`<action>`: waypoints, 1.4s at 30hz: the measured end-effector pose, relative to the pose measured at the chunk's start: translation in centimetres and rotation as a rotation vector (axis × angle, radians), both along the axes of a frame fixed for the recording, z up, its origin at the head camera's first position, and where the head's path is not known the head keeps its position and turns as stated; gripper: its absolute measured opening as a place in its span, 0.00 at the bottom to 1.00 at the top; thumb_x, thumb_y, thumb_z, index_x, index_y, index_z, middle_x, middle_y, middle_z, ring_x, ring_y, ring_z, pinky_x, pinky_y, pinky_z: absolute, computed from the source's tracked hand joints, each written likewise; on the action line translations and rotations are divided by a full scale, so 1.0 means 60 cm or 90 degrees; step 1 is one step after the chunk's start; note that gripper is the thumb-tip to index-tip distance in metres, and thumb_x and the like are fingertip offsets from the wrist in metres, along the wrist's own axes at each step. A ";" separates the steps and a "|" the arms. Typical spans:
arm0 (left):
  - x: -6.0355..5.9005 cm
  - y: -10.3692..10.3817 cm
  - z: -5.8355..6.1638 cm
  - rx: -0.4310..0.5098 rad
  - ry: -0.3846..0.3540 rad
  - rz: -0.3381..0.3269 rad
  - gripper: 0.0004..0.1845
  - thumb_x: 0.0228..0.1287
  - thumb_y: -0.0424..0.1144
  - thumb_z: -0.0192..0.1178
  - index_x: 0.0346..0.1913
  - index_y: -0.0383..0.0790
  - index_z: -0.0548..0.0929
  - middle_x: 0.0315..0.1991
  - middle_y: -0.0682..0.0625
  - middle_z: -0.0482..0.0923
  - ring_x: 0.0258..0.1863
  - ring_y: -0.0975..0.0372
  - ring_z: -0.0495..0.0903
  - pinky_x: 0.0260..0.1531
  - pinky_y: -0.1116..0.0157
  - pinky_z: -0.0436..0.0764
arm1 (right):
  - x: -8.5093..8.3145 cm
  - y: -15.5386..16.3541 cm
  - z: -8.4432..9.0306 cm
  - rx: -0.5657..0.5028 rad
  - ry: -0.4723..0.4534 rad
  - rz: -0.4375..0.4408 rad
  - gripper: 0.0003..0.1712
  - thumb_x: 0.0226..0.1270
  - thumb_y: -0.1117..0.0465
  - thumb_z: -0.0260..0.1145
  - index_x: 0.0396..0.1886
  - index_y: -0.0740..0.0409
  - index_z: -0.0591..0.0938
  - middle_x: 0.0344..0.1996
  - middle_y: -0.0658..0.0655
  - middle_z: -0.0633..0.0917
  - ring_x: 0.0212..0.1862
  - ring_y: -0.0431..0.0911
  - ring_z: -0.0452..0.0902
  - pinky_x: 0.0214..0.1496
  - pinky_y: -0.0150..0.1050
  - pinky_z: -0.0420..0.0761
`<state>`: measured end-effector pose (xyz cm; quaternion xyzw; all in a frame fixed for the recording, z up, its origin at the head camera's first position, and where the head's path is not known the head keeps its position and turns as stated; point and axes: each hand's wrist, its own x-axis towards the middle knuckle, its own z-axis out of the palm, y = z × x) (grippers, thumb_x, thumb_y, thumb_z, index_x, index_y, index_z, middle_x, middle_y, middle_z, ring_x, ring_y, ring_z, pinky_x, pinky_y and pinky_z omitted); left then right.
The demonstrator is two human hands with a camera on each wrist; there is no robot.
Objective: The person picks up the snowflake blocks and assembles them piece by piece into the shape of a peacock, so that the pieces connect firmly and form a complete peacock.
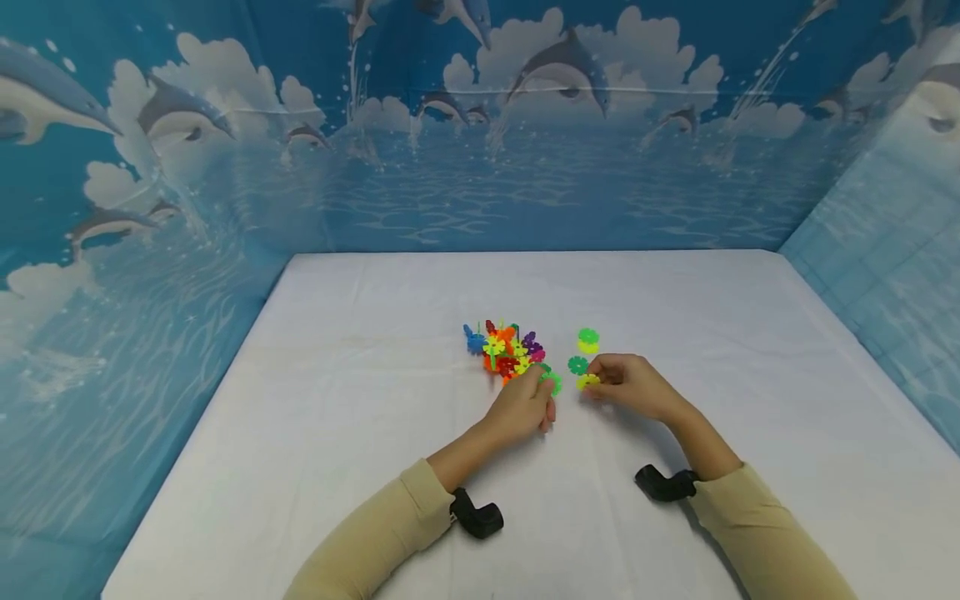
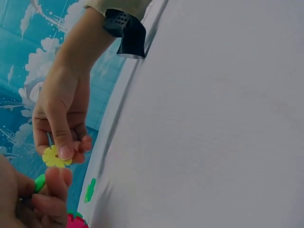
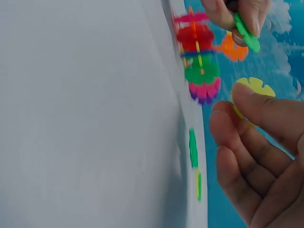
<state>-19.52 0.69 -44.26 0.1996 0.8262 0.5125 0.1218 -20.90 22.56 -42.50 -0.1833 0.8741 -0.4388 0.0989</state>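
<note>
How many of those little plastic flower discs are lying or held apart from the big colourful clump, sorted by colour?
Green plastic flower discs: 2, one flat on the white table, one pinched in the left hand.
Yellow plastic flower discs: 1, pinched in the right hand.
Green-and-yellow stacked pair: 1, on the table.
Total: 4 loose items beside the joined multicoloured cluster, whose pieces are too tangled to count.

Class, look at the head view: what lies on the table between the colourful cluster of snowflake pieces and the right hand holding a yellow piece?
In the head view, between the cluster and the right hand lie the left hand's fingertips pinching a green piece and a loose dark-green piece.
</note>
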 end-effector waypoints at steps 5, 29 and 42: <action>0.007 -0.029 -0.011 0.085 -0.049 0.035 0.16 0.79 0.41 0.42 0.30 0.39 0.68 0.14 0.52 0.74 0.09 0.63 0.69 0.14 0.70 0.67 | 0.007 -0.042 -0.002 -0.034 0.042 0.032 0.06 0.66 0.64 0.68 0.36 0.65 0.83 0.27 0.56 0.85 0.28 0.48 0.81 0.32 0.36 0.81; 0.004 -0.043 -0.024 0.287 -0.244 0.066 0.21 0.79 0.42 0.41 0.26 0.38 0.72 0.10 0.55 0.69 0.08 0.69 0.66 0.10 0.73 0.65 | 0.022 -0.107 -0.021 0.089 0.311 0.115 0.13 0.65 0.67 0.67 0.23 0.54 0.74 0.14 0.40 0.63 0.18 0.31 0.57 0.21 0.30 0.62; 0.000 -0.043 -0.029 0.268 -0.142 0.094 0.22 0.77 0.43 0.50 0.35 0.24 0.80 0.20 0.52 0.76 0.16 0.67 0.72 0.16 0.73 0.71 | 0.002 -0.069 0.006 0.110 0.158 0.099 0.12 0.60 0.66 0.72 0.43 0.62 0.83 0.27 0.46 0.84 0.30 0.39 0.79 0.34 0.36 0.80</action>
